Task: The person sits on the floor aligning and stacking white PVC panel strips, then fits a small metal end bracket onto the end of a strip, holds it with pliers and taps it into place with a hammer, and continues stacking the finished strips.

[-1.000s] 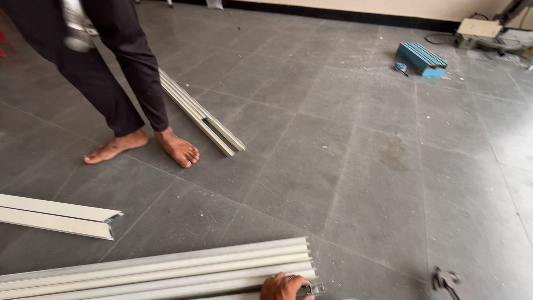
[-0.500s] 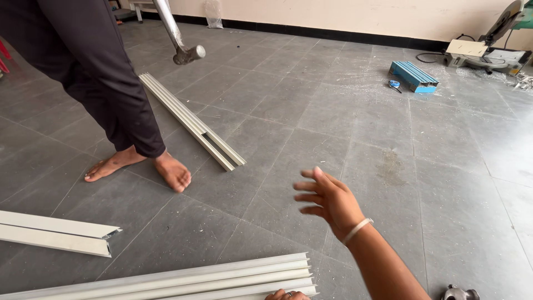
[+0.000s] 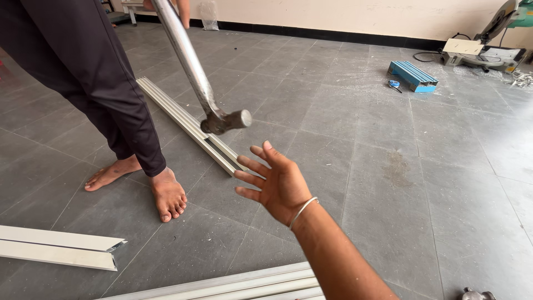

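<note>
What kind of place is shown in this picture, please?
Probably a workshop or fitting site for aluminium frames. Long pale metal profiles lie on the grey tiled floor, and a mitre saw stands by the cream wall. An open right hand reaches toward a steel-handled hammer.

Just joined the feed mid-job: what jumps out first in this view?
A hammer hangs head-down at centre, its metal handle running up to another person's hand at the top edge. Just below it, the right hand reaches out open, fingers spread, not touching it. At left that barefoot person in dark clothes stands beside a long rail lying on the grey floor.
</note>
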